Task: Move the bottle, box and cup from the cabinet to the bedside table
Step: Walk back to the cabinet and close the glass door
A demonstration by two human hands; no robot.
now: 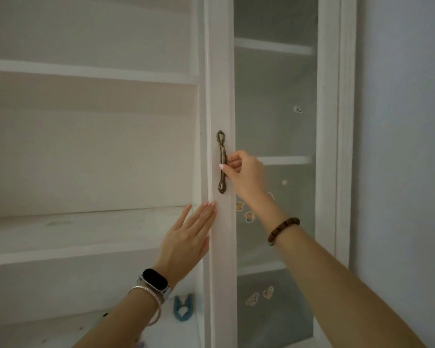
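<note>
"Cabinet (86, 71) first. Whose grip is on its door (220, 96), the white frame with the glass pane?"

"The right hand (246, 175). Its grip is curled round the bronze handle (222, 146) about halfway down, thumb across the front."

"And the left hand (186, 237)?"

"Spread flat, fingers straight, tips touching the door's edge just below the handle."

"Where are the bottle, box and cup?"

"I cannot tell from here. A blue clip (183, 307) lies on the lower shelf by the left wrist, which wears a black watch (155, 280). Stickers (249, 216) dot the glass near the right wrist's bead bracelet (283, 229)."
</note>
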